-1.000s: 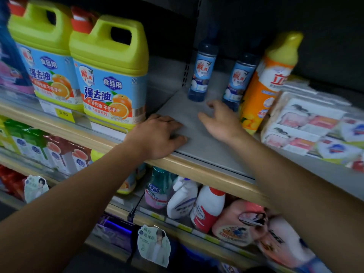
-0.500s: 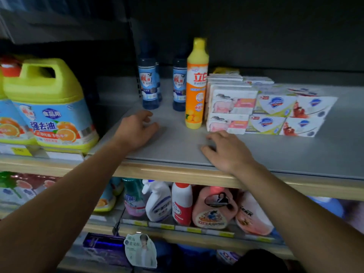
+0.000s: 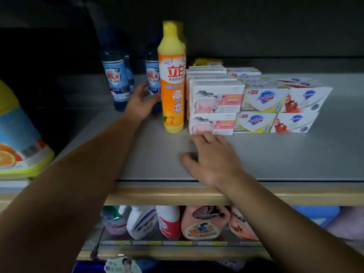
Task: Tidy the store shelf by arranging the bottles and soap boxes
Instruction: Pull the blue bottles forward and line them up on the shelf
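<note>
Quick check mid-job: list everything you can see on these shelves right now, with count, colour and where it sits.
orange dish-soap bottle: 1, orange with yellow cap, upright, mid-shelf
blue bottles: at least 3, dark blue, behind and left of it
sheep soap boxes: stacked rows, white-pink, right of orange bottle
Safeguard boxes: stacked, white-yellow and white-red, further right
big jug: 1, yellow-green, far left
lower-shelf bottles: several, mixed colours
left hand: open, reaching beside the blue bottles
right hand: open, resting on shelf

Dim store aisle: grey shelf board (image 3: pixel 275 158), wooden edge (image 3: pixel 177 196), dark back panel (image 3: pixel 256 26).
</note>
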The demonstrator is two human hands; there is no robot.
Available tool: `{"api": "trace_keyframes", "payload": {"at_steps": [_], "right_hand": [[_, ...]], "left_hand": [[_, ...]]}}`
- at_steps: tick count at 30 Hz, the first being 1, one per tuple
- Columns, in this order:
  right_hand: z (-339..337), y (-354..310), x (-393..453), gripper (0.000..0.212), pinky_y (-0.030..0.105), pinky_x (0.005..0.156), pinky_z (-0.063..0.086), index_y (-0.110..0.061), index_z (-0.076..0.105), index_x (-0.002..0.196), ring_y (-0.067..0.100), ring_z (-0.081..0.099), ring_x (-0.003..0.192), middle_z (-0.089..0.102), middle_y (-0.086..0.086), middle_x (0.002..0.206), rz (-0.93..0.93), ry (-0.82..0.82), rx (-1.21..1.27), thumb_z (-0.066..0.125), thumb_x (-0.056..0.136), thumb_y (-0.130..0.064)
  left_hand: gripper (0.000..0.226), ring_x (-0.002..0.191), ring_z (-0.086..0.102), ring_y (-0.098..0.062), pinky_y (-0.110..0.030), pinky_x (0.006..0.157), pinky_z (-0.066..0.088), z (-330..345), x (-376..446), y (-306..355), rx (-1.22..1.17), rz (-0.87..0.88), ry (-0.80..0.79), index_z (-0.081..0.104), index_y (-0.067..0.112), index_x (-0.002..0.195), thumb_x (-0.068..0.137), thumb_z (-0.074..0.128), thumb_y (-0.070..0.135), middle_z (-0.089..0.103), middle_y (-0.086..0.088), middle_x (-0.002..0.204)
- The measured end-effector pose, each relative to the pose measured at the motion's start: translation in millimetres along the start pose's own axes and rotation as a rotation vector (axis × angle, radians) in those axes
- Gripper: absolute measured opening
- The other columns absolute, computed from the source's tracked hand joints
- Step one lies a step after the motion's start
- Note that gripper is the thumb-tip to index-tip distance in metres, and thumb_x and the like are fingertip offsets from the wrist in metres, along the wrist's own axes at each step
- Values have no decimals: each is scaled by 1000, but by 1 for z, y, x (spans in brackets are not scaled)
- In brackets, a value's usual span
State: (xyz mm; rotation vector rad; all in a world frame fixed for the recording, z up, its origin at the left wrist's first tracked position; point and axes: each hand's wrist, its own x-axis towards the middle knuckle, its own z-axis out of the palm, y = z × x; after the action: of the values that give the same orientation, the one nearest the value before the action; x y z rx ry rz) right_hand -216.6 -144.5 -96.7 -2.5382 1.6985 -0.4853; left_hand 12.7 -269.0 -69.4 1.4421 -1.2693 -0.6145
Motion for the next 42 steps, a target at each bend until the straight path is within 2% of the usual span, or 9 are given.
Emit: {"api": "trace_keyframes", "payload": {"at_steps": [6, 9, 13, 23, 26, 29, 33, 38, 42], "right_hand": [[3, -1, 3, 72, 40, 101, 31, -28, 46, 133, 23, 37, 121, 44, -4, 131, 12, 16, -8, 21, 77, -64], [2, -1, 3, 73, 40, 102, 30, -29, 44, 135, 22, 36, 123, 42, -5, 133, 5, 6, -16, 20, 77, -66], [1, 0, 2, 70, 39, 104, 29, -30, 43, 135, 22, 35, 126, 41, -6, 136, 2, -20, -10, 22, 78, -66], [-5, -4, 1, 58, 41, 107, 28, -28, 44, 137, 25, 35, 130, 42, -2, 140, 35, -60, -30, 33, 88, -57], [-7, -5, 0, 59, 42, 108, 29, -27, 43, 140, 27, 35, 131, 41, 0, 143, 37, -66, -27, 33, 89, -57], [-7, -4, 0, 62, 42, 109, 31, -26, 42, 142, 28, 36, 132, 41, 2, 144, 27, -62, -26, 32, 90, -59], [-4, -2, 0, 63, 42, 109, 31, -24, 40, 145, 29, 36, 133, 40, 3, 148, -2, -46, -30, 32, 93, -59], [-2, 0, 1, 63, 42, 109, 32, -22, 41, 145, 31, 37, 132, 41, 5, 148, -1, -33, -33, 34, 94, -58], [-9, -2, -1, 57, 38, 104, 39, -20, 47, 141, 28, 45, 129, 47, 5, 144, -6, -16, 96, 46, 94, -52]], "left_hand": [[61, 130, 49, -22, -47, 109, 41, 12, 30, -11, 58, 24, -45, 33, 21, 148, 94, 60, 31, 49, -5, 145], [46, 123, 54, -24, -40, 103, 44, 15, 32, -11, 215, 59, 39, 45, 15, 138, 95, 57, 29, 56, -7, 136], [44, 121, 54, -24, -29, 92, 40, 11, 21, -13, 256, 119, 75, 47, 12, 133, 94, 60, 30, 57, -8, 134], [48, 119, 58, -19, -26, 95, 42, -46, -66, -8, 245, 112, 36, 48, 12, 135, 92, 64, 26, 59, -4, 134], [43, 108, 60, -14, -20, 86, 42, -60, -105, -3, 287, 102, 68, 52, 12, 130, 91, 65, 28, 64, -2, 127], [36, 101, 63, -12, -21, 87, 48, -67, -144, 3, 263, 116, 72, 56, 14, 123, 91, 66, 27, 67, -2, 120], [26, 85, 60, 11, -1, 70, 42, -68, -189, 9, 199, 142, 28, 52, 28, 113, 91, 64, 31, 64, 11, 106], [33, 105, 60, -8, -29, 92, 49, -60, -211, 14, 233, 148, -6, 47, 28, 123, 93, 58, 38, 62, 8, 119], [48, 104, 61, -6, -27, 92, 49, -56, -213, 25, 229, 110, -27, 44, 24, 129, 88, 67, 33, 62, 7, 121]]}}
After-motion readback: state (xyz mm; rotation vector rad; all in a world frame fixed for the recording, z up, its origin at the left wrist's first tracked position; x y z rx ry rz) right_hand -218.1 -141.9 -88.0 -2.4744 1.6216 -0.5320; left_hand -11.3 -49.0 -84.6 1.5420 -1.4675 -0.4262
